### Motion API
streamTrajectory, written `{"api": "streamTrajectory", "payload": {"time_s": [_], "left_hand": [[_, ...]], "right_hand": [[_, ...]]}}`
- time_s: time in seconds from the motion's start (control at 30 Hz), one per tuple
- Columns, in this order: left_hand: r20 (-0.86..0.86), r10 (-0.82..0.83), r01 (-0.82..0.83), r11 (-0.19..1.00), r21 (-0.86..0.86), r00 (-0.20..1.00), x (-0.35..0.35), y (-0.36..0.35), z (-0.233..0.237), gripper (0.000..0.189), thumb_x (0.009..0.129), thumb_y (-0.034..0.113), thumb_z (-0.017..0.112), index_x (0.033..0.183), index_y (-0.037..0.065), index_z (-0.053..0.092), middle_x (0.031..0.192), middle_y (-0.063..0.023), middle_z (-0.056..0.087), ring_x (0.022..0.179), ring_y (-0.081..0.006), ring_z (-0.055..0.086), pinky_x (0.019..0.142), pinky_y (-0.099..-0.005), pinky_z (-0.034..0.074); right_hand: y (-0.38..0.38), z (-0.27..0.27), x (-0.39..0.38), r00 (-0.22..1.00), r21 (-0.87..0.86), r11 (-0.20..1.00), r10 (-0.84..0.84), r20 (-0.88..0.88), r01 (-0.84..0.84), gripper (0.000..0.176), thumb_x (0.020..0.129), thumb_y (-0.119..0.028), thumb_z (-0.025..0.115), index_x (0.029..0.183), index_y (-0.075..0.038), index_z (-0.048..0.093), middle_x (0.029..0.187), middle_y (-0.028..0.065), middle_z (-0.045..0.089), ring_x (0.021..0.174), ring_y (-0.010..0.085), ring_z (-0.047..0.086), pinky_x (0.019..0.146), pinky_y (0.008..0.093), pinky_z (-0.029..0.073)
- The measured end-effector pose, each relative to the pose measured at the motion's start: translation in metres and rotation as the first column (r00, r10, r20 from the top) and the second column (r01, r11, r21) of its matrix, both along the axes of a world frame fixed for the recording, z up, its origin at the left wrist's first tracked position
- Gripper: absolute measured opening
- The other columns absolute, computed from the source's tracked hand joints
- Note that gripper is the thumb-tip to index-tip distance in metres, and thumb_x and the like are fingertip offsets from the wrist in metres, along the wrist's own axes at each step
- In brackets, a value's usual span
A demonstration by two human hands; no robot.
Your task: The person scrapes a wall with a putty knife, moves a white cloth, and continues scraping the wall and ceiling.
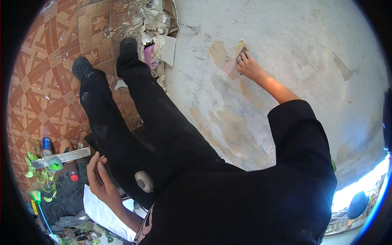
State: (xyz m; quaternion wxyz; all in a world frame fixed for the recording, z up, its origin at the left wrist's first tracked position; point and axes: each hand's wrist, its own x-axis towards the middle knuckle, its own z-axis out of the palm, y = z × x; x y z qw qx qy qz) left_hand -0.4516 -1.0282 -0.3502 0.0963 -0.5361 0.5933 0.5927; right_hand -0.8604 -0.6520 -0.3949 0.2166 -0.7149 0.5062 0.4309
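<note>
My right hand [247, 67] is closed round a small flat scraper [241, 53], held against the grey wall [302, 45]. Around it the wall shows patches of peeled, tan and whitish surface [228, 122]. Over on the left, my left hand [102, 177] hangs beside my leg with its fingers apart and nothing in them. A light grey oval device [144, 181] lies on my black trousers.
Torn paint and paper debris [157, 24] lies along the wall's foot, with a purple object [151, 56] in it. Patterned tiles [45, 77] cover the floor. At lower left are a blue can [47, 145], a green tape roll [55, 163], plants and white sheets [100, 212].
</note>
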Motion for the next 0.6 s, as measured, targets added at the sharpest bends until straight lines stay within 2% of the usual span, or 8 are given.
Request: {"api": "streamTrajectory", "payload": {"time_s": [0.13, 0.2, 0.23, 0.3, 0.4, 0.43, 0.5, 0.6], "left_hand": [[0.041, 0.028, -0.026, 0.998, -0.048, 0.999, 0.008, -0.004, -0.001, 0.022, 0.091, 0.004, 0.042, 0.108, -0.002, 0.056, 0.091, -0.0102, 0.059, 0.086, -0.0138, 0.055, 0.082, -0.0255, 0.042], [0.054, 0.052, -0.049, 0.997, -0.057, 0.997, 0.009, -0.005, -0.002, 0.022, 0.090, 0.004, 0.042, 0.108, -0.002, 0.056, 0.091, -0.0104, 0.059, 0.086, -0.0138, 0.055, 0.082, -0.0256, 0.042], [0.044, 0.045, -0.043, 0.998, -0.055, 0.998, 0.009, -0.005, -0.002, 0.022, 0.090, 0.004, 0.042, 0.107, -0.002, 0.056, 0.091, -0.0105, 0.059, 0.086, -0.0139, 0.055, 0.082, -0.0256, 0.041], [0.039, 0.042, -0.039, 0.998, -0.055, 0.998, 0.010, -0.007, -0.003, 0.022, 0.090, 0.003, 0.042, 0.107, -0.002, 0.056, 0.091, -0.0106, 0.059, 0.086, -0.0140, 0.055, 0.083, -0.0257, 0.041], [0.052, 0.069, -0.067, 0.997, -0.043, 0.996, 0.015, -0.011, -0.002, 0.023, 0.090, 0.003, 0.042, 0.108, -0.003, 0.056, 0.091, -0.0106, 0.059, 0.086, -0.0142, 0.056, 0.083, -0.0259, 0.041], [0.055, 0.069, -0.066, 0.996, -0.056, 0.996, 0.015, -0.013, -0.003, 0.023, 0.090, 0.003, 0.042, 0.108, -0.003, 0.056, 0.091, -0.0106, 0.059, 0.086, -0.0143, 0.056, 0.083, -0.0261, 0.041], [0.059, 0.069, -0.066, 0.996, -0.065, 0.996, 0.015, -0.016, -0.004, 0.023, 0.090, 0.003, 0.042, 0.108, -0.003, 0.056, 0.091, -0.0105, 0.059, 0.086, -0.0144, 0.056, 0.083, -0.0262, 0.041], [0.069, 0.090, -0.086, 0.995, -0.054, 0.994, 0.008, -0.014, -0.007, 0.023, 0.090, 0.003, 0.043, 0.108, -0.002, 0.056, 0.091, -0.0105, 0.059, 0.086, -0.0144, 0.056, 0.083, -0.0262, 0.041]], "right_hand": [[0.004, -0.011, 0.000, 0.999, -0.030, 0.999, 0.037, 0.024, -0.036, 0.023, 0.069, -0.017, 0.052, 0.075, 0.002, 0.063, 0.077, 0.0137, 0.061, 0.080, 0.0274, 0.058, 0.077, 0.0398, 0.045], [0.006, -0.019, -0.004, 1.000, 0.046, 0.999, -0.014, 0.020, 0.013, 0.026, 0.072, -0.016, 0.050, 0.086, 0.002, 0.062, 0.090, 0.0163, 0.060, 0.093, 0.0287, 0.056, 0.085, 0.0395, 0.042], [0.006, -0.027, 0.000, 1.000, 0.044, 0.999, -0.009, 0.022, 0.008, 0.026, 0.072, -0.016, 0.050, 0.086, 0.002, 0.062, 0.090, 0.0163, 0.060, 0.093, 0.0287, 0.056, 0.085, 0.0395, 0.042], [0.006, -0.045, 0.014, 0.980, 0.135, 0.987, -0.057, -0.189, 0.083, 0.025, 0.073, -0.016, 0.050, 0.085, 0.001, 0.063, 0.090, 0.0158, 0.060, 0.093, 0.0288, 0.056, 0.085, 0.0386, 0.042], [-0.010, -0.037, 0.014, 0.979, 0.221, 0.966, -0.098, -0.176, 0.136, 0.023, 0.073, -0.015, 0.050, 0.083, 0.000, 0.063, 0.091, 0.0149, 0.060, 0.093, 0.0284, 0.056, 0.085, 0.0387, 0.042], [-0.010, -0.031, 0.011, 0.980, 0.218, 0.967, -0.094, -0.176, 0.131, 0.023, 0.073, -0.015, 0.050, 0.083, 0.000, 0.063, 0.091, 0.0149, 0.060, 0.093, 0.0284, 0.056, 0.085, 0.0387, 0.042], [-0.003, -0.011, 0.005, 1.000, 0.039, 0.999, -0.007, 0.009, 0.006, 0.023, 0.072, -0.019, 0.051, 0.074, -0.002, 0.065, 0.083, 0.0136, 0.063, 0.083, 0.0291, 0.059, 0.081, 0.0417, 0.042], [0.002, 0.003, 0.002, 0.997, -0.008, 0.998, 0.057, 0.059, -0.056, 0.025, 0.072, -0.019, 0.050, 0.078, 0.000, 0.065, 0.085, 0.0147, 0.063, 0.085, 0.0311, 0.059, 0.082, 0.0436, 0.043]]}}
